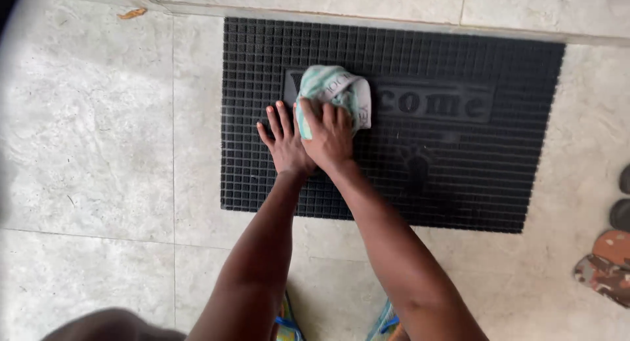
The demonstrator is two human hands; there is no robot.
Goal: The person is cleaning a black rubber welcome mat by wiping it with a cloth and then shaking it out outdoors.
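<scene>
From the head camera, the right hand [330,136] presses down on a crumpled striped cloth [335,95], fingers clenched over its near edge, on the left part of a black rubber doormat [459,177]. The left hand [283,141] lies flat and released on the mat just left of it. Sandals [607,265], probably a pair, sit on the tile floor [92,151] at far right.

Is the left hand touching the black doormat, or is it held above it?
Touching. In the head view, the left hand lies flat with its fingers spread on the black doormat, beside the right hand pressing the cloth.
</scene>
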